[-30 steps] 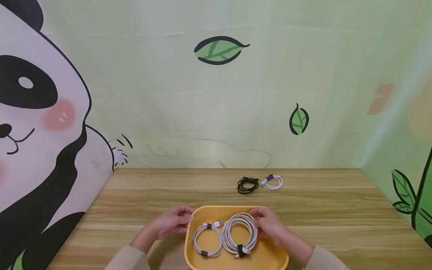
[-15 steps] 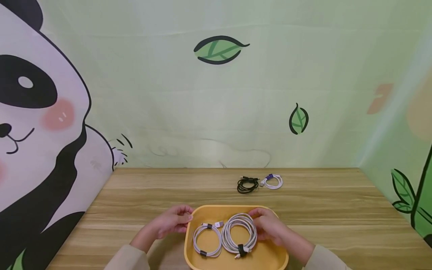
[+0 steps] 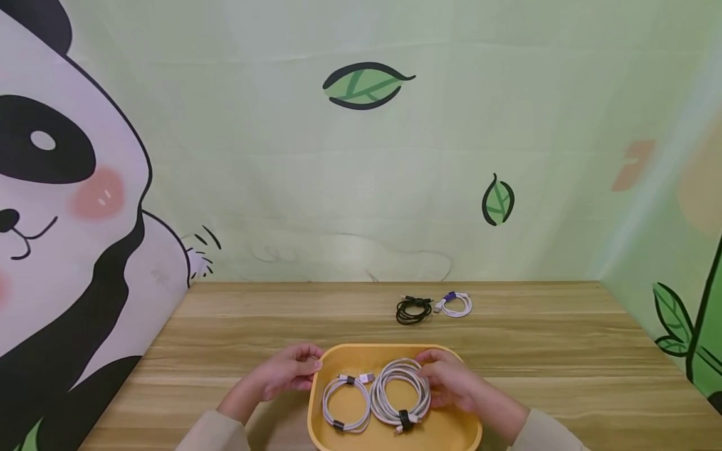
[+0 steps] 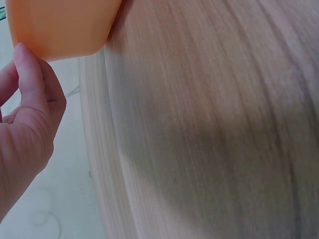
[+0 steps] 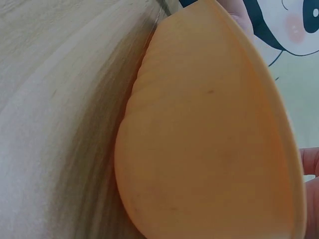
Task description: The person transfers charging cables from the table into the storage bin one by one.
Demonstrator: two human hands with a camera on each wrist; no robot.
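Note:
An orange-yellow plastic tray (image 3: pixel 383 345) stands at the front of the wooden table. My left hand (image 3: pixel 287 373) grips its far-left corner, and the left wrist view has the thumb (image 4: pixel 29 69) against the tray's side. Inside lie two coiled cables: a thin white USB cable (image 3: pixel 327 404) at left, bound with black ties, and a thicker grey-white cable (image 3: pixel 379 401) with a black strap. Reaching over the tray, my right hand (image 3: pixel 451 382) pinches the thicker coil at its right side. In the right wrist view, fingers (image 5: pixel 311 191) show at the edge; the tray wall hides the coil.
Behind the tray, a black coiled cable (image 3: pixel 413 311) and a small white coiled cable (image 3: pixel 464 305) with a blue tie lie side by side on the table (image 3: pixel 254 313). A pale green printed backdrop (image 3: pixel 254 156) rises at the table's far edge.
The thicker coil has shifted slightly in the tray, its strapped end a little to the right and nearer. Both hands stay almost where they were.

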